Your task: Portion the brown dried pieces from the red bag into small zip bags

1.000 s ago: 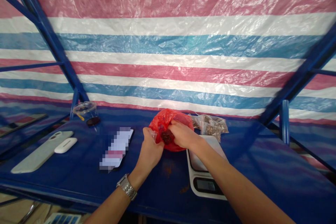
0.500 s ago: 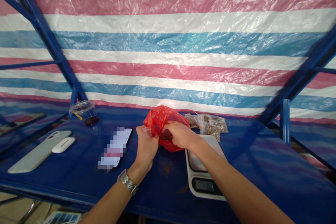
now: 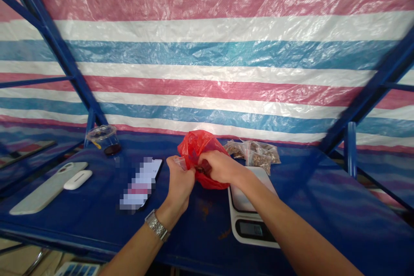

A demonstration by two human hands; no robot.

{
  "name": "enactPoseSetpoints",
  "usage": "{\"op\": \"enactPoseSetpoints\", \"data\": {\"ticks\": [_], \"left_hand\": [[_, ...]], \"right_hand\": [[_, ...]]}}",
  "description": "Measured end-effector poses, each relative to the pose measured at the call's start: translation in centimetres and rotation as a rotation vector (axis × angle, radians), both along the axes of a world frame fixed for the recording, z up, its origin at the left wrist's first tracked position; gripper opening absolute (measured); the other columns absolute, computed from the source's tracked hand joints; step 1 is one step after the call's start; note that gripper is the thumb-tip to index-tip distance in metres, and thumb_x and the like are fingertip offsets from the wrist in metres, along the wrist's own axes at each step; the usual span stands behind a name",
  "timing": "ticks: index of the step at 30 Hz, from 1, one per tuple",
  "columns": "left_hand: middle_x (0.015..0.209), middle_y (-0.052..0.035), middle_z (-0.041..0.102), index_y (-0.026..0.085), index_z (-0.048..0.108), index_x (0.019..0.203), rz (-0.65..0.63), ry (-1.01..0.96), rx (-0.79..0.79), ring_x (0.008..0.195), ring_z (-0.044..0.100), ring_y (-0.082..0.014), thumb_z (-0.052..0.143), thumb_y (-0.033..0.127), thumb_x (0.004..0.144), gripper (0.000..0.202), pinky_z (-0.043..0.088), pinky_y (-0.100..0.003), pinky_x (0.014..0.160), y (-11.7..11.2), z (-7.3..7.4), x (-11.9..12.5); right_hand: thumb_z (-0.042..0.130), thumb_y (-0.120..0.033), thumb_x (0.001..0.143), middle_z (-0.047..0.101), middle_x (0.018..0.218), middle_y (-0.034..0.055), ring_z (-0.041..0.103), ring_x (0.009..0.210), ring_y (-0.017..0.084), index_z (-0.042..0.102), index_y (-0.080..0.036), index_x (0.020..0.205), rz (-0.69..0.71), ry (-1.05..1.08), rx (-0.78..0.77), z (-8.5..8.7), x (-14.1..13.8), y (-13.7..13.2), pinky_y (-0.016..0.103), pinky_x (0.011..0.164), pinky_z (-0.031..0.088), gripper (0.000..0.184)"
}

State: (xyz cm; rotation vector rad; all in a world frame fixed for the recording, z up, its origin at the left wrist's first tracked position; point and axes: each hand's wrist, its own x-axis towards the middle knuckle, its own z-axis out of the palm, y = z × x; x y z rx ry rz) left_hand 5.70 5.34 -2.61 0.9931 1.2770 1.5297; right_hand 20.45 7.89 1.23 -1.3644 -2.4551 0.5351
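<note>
A crumpled red plastic bag (image 3: 200,140) stands with its mouth toward me on the blue table. My left hand (image 3: 181,179), a metal watch on its wrist, is closed on a small clear plastic bag (image 3: 181,163) at the red bag's left edge. Over the red bag's mouth, my right hand (image 3: 219,166) has its fingers curled together. Dark brown matter (image 3: 203,167) shows by its fingertips, but what they grip is mostly hidden. Beneath my right forearm lies a white kitchen scale (image 3: 241,226) with a lit display.
Several clear bags of brown bits (image 3: 258,155) lie behind the scale. To the left are a lit phone (image 3: 142,185), a pale phone (image 3: 48,187), a white earbud case (image 3: 77,180) and a clear tub (image 3: 105,138) with dark liquid. Blue metal bars (image 3: 61,47) slope up both sides.
My right hand has shifted slightly left, closer to my left fingers, and more brown matter shows at its fingertips. My left hand stays nearly in place.
</note>
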Motion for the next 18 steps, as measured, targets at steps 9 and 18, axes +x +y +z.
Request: {"op": "enactPoseSetpoints", "data": {"ticks": [9, 18], "left_hand": [[0.09, -0.0005, 0.056, 0.019, 0.053, 0.102, 0.009, 0.563, 0.153, 0.083, 0.057, -0.0174, 0.064, 0.012, 0.082, 0.024, 0.049, -0.034, 0.08, 0.9, 0.2, -1.9], [0.114, -0.0074, 0.063, 0.022, 0.063, 0.12, -0.065, 0.591, 0.235, 0.107, 0.061, -0.0232, 0.065, 0.019, 0.087, 0.033, 0.046, -0.04, 0.101, 1.0, -0.1, -2.4]], "right_hand": [[0.061, 0.0, 0.074, 0.077, 0.106, 0.0085, 0.072, 0.096, 0.021, 0.069, -0.016, 0.107, 0.004, 0.28, -0.2, -1.1, 1.3, 1.3, 0.028, 0.082, 0.055, 0.037], [0.058, -0.006, 0.089, 0.073, 0.111, 0.0073, 0.07, 0.102, 0.016, 0.062, -0.017, 0.113, 0.05, 0.52, -0.249, 1.1, 1.3, 1.1, 0.033, 0.094, 0.055, 0.027]]}}
